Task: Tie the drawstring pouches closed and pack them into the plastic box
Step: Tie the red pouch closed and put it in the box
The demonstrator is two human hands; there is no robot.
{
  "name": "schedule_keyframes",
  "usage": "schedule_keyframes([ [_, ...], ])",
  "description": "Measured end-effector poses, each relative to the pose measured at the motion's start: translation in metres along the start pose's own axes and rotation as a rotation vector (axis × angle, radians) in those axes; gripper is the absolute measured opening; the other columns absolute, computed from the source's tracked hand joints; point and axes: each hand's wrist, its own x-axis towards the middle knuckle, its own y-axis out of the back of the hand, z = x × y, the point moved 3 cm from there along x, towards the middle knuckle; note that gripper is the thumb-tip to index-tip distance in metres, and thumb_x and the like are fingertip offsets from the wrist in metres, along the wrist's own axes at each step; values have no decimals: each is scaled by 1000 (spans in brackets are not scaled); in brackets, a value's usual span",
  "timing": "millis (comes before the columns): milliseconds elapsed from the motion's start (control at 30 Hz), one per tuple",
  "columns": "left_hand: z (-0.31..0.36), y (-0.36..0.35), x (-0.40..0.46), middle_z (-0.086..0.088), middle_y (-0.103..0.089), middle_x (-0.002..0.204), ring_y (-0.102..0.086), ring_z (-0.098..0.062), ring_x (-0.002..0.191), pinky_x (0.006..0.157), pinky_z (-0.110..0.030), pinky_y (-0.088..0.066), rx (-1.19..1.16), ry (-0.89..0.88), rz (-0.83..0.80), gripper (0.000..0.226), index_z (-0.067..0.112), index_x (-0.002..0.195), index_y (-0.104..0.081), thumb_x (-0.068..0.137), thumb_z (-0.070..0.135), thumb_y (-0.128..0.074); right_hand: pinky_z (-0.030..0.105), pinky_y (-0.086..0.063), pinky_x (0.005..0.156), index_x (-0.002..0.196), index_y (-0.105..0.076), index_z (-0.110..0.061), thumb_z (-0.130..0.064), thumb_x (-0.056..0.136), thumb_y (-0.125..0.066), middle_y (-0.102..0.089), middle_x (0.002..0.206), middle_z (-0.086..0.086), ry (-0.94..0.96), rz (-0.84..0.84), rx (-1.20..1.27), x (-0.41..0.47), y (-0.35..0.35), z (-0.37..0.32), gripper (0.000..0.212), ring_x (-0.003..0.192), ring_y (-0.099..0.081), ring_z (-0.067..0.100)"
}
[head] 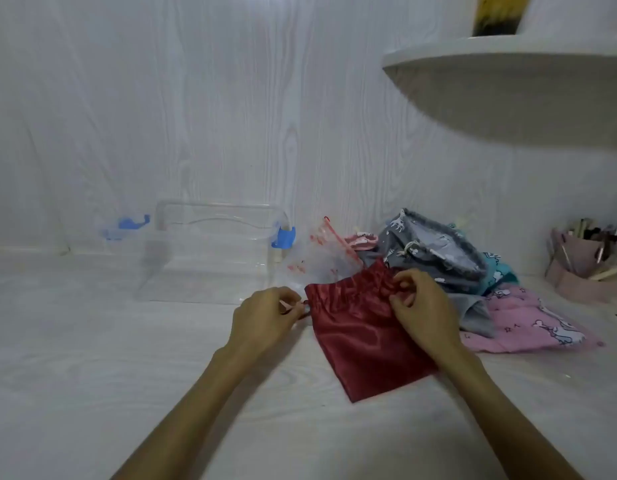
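Pinching the red pouch [360,336] at both ends of its gathered mouth, our hands work mid-bench: left hand [265,315] on the cord, right hand [419,303] on the fabric. We see the plastic box [210,251] at the bench's far edge.

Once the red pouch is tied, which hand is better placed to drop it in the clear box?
Likely left. The left hand is on the red pouch edge nearest the clear plastic box; the right hand is on the far side.
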Motion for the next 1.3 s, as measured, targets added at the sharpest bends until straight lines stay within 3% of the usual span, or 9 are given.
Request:
schedule_keyframes([
  [167,5,-17,16,13,-68,99,-61,-8,94,69,-22,-38,104,-27,-5,38,29,114,-65,85,54,-58,32,-44,82,115,-49,-21,-61,72,-67,-50,114,-5,-50,-134,-131,14,-20,-6,62,103,-54,16],
  [367,-12,4,18,18,-69,80,-56,-1,66,57,-20,-38,77,-26,-62,21,36,92,-74,78,51,-69,23,-37,57,83,-73,-19,-35,83,-68,-61,84,-9,129,-6,-81,18,-18,-2,16,68,-55,10],
  [500,-36,18,15,16,-73,85,-61,0,71,59,-18,-40,25,48,-111,13,37,87,-76,80,44,-69,10,-46,67,65,-72,-22,-20,85,-65,-69,63,-12,-138,-123,706,17,-5,0,22,65,-62,-2],
  [600,-44,26,13,18,-73,91,-64,-3,84,66,-24,-45,-76,112,-4,12,37,89,-76,84,41,-65,26,-51,85,58,-61,-17,-29,80,-57,-71,77,1,-306,-178,1265,19,5,1,25,81,-66,13],
  [700,-47,29,12,15,-74,84,-65,-5,82,73,-30,-48,-156,158,83,15,35,88,-75,88,40,-61,21,-57,64,61,-44,-17,-27,95,-43,-52,52,-2,-429,-198,1582,15,9,1,36,52,-55,10],
  [767,-46,28,12,14,-72,78,-67,-7,81,73,-32,-48,-208,173,85,15,34,85,-75,88,37,-61,19,-40,42,62,-38,-16,-25,98,-39,-33,44,-6,-427,-192,1388,13,6,4,37,38,-33,7],
  [933,-55,29,9,2,-74,95,-65,-25,92,70,-30,-42,98,258,157,17,29,93,-75,88,35,-61,21,-23,50,60,-38,-9,-16,95,-50,-32,57,2,28,-88,373,9,6,19,38,51,-27,5],
  [1033,-62,40,5,-4,-73,98,-64,-32,94,69,-30,-39,182,273,280,18,24,97,-75,91,30,-59,21,-25,51,62,-43,0,-14,93,-53,-39,57,6,23,34,280,10,18,31,36,53,-31,5],
  [1300,-39,40,6,11,-67,109,-62,-12,97,75,-27,-43,277,86,143,33,28,109,-65,79,14,-64,27,-38,52,57,-58,-21,-45,78,-68,-58,54,-8,-38,-40,-55,8,26,23,33,55,-55,9],
])
